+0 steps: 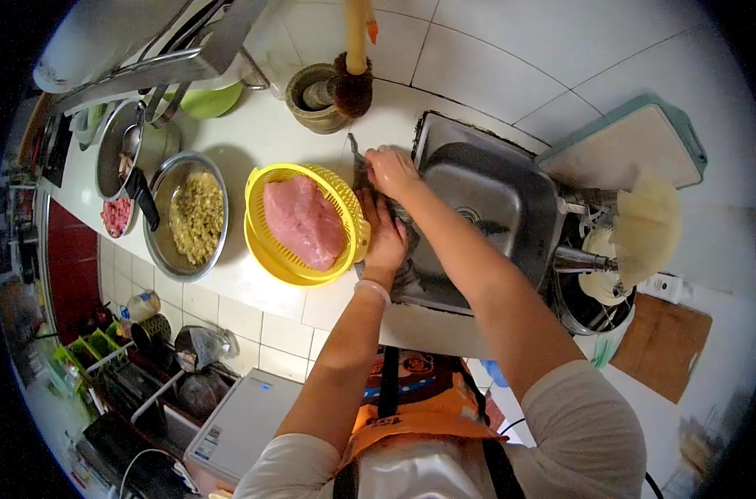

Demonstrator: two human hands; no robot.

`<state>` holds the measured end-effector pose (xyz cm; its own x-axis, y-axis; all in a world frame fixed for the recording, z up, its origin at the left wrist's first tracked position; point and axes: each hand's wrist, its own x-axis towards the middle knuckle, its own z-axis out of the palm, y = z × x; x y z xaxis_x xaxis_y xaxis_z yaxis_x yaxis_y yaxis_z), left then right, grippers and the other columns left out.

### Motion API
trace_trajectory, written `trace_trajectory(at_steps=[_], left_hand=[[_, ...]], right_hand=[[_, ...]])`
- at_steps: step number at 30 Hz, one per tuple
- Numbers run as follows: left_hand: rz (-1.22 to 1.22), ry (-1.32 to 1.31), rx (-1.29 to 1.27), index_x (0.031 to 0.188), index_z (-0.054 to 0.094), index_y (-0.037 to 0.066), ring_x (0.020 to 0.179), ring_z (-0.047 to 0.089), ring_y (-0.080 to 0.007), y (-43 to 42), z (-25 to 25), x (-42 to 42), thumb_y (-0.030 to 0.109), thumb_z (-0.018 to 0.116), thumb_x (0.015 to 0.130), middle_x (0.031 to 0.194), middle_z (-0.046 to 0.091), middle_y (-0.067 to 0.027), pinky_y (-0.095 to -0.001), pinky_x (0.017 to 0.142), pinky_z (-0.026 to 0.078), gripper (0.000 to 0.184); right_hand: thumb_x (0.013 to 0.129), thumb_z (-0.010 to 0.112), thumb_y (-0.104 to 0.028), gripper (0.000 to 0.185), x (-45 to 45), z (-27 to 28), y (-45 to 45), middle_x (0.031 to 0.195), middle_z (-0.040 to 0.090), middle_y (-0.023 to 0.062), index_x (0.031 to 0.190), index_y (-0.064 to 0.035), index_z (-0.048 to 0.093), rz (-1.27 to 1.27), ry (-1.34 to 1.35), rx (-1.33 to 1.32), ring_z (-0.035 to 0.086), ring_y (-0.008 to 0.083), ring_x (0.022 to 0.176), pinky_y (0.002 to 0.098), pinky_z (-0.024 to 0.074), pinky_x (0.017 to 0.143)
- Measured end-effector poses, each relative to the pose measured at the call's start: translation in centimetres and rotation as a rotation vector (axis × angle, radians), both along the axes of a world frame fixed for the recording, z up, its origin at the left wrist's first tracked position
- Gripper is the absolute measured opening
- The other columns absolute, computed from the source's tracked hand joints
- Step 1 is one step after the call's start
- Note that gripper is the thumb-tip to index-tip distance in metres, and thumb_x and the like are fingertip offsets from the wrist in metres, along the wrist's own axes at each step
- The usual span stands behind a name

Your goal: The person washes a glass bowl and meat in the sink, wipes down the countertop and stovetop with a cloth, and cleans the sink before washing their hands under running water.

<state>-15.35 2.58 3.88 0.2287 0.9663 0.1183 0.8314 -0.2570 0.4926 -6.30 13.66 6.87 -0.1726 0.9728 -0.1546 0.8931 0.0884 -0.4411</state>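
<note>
A dark grey cloth [359,166] lies crumpled on the counter along the left edge of the steel sink [511,241]. My right hand [393,173] is curled, its fingers closed on the far part of that cloth. Nearer to me, my left hand [384,233] rests on the cloth with its fingers stretched out; a pale bracelet circles the wrist. Just left of my hands stands a yellow colander basket [265,264] holding a large pink piece of raw meat [303,220].
Further left are a steel bowl [220,249] of chopped yellowish-green food, a pot [166,140] and a bowl of pink mince [116,218]. A stone mortar [311,116] and a brush [354,87] stand behind. A cutting board [631,145] leans at right.
</note>
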Motion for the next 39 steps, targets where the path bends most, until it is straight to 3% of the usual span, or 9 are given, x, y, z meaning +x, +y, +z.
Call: trace_trajectory(at_steps=[14, 17, 19, 24, 30, 31, 32, 34, 39], left_hand=[[0.013, -0.107, 0.108, 0.123, 0.038, -0.005, 0.129, 0.021, -0.0404, -0.1, -0.6, 0.0, 0.012, 0.052, 0.078, 0.137, 0.027, -0.025, -0.0479, 0.106, 0.016, 0.05], [-0.066, -0.333, 0.063, 0.123, 0.038, -0.004, 0.127, 0.025, -0.0401, -0.5, 3.1, 2.2, 0.008, 0.054, 0.076, 0.137, 0.028, -0.0242, -0.0459, 0.105, 0.02, 0.051], [-0.249, -0.381, -0.005, 0.126, 0.036, -0.003, 0.124, 0.03, -0.0404, -2.9, 3.8, 4.4, 0.008, 0.058, 0.075, 0.136, 0.029, -0.0239, -0.0436, 0.103, 0.026, 0.057], [-0.33, -0.485, -0.47, 0.117, 0.049, 0.002, 0.099, 0.054, -0.0376, -6.3, -0.4, 11.7, 0.022, 0.067, 0.069, 0.105, 0.057, -0.0223, -0.0422, 0.087, 0.041, 0.055], [-0.123, -0.361, -0.642, 0.092, 0.058, 0.002, 0.068, 0.063, -0.029, -5.8, -3.1, 12.5, 0.02, 0.067, 0.073, 0.076, 0.065, -0.0148, -0.0369, 0.061, 0.048, 0.028], [0.0, -0.633, -0.763, 0.091, 0.057, 0.002, 0.066, 0.062, -0.024, -5.8, -2.8, 12.5, 0.018, 0.066, 0.074, 0.075, 0.064, -0.0117, -0.0342, 0.059, 0.048, 0.025], [0.128, -0.911, -0.872, 0.091, 0.056, 0.001, 0.063, 0.06, -0.0191, -5.6, -2.4, 12.6, 0.015, 0.065, 0.076, 0.074, 0.062, -0.0086, -0.0316, 0.057, 0.047, 0.022], [0.204, -0.863, -0.908, 0.098, 0.052, 0.002, 0.065, 0.055, -0.0142, -5.6, -0.9, 12.3, 0.014, 0.063, 0.079, 0.081, 0.059, -0.003, -0.0289, 0.056, 0.044, 0.025], [0.148, -1.056, -0.925, 0.094, 0.052, 0.003, 0.069, 0.055, -0.011, -7.2, 2.1, 9.9, 0.013, 0.061, 0.081, 0.082, 0.057, -0.0031, -0.0257, 0.058, 0.047, 0.019]], right_hand=[[0.073, 0.062, -0.014, 0.015, 11.9, -1.4, -11.5, 0.084, 0.058, 0.018, 0.082, -0.0036, 0.06, -0.436, 0.179, 0.352, 0.058, 0.0369, 0.069, 0.0422, 0.0485, 0.066], [0.074, 0.064, -0.014, 0.015, 14.3, -3.7, -14.3, 0.087, 0.058, 0.0154, 0.086, -0.0064, 0.06, -0.674, 0.425, 0.008, 0.058, 0.0324, 0.072, 0.0396, 0.0484, 0.066], [0.077, 0.064, -0.014, 0.016, 13.1, -1.2, -16.2, 0.093, 0.06, 0.0118, 0.091, -0.007, 0.06, -1.38, 0.986, -0.24, 0.058, 0.026, 0.081, 0.0376, 0.048, 0.068], [0.083, 0.057, -0.01, 0.013, 15.6, -0.8, -21.7, 0.093, 0.058, 0.0053, 0.095, -0.0058, 0.057, -0.966, 1.726, -0.19, 0.056, 0.0197, 0.09, 0.0328, 0.0471, 0.076], [0.08, 0.057, -0.006, 0.031, 26.5, -10.3, -27.5, 0.108, 0.058, 0.0103, 0.111, -0.0072, 0.054, -0.829, 0.715, 0.368, 0.054, 0.026, 0.101, 0.0337, 0.043, 0.084], [0.078, 0.057, -0.005, 0.038, 26.3, -8.1, -27.2, 0.113, 0.055, 0.0123, 0.116, -0.0087, 0.052, -0.655, 0.231, 0.236, 0.052, 0.0289, 0.106, 0.0359, 0.0417, 0.088], [0.078, 0.057, -0.005, 0.038, 25.7, -8.5, -26.7, 0.113, 0.055, 0.0123, 0.116, -0.0087, 0.052, -0.651, 0.239, 0.242, 0.052, 0.0289, 0.106, 0.0359, 0.0417, 0.088], [0.078, 0.054, -0.005, 0.049, 23.4, -10.2, -24.3, 0.124, 0.047, 0.0145, 0.125, -0.0154, 0.047, -0.51, -0.203, -0.153, 0.04, 0.0329, 0.119, 0.0413, 0.0317, 0.1], [0.082, 0.048, -0.007, 0.05, 21.5, -22.5, -22.5, 0.135, 0.037, 0.013, 0.129, -0.0216, 0.043, -0.513, -0.323, -0.168, 0.024, 0.0321, 0.13, 0.0459, 0.0166, 0.107]])
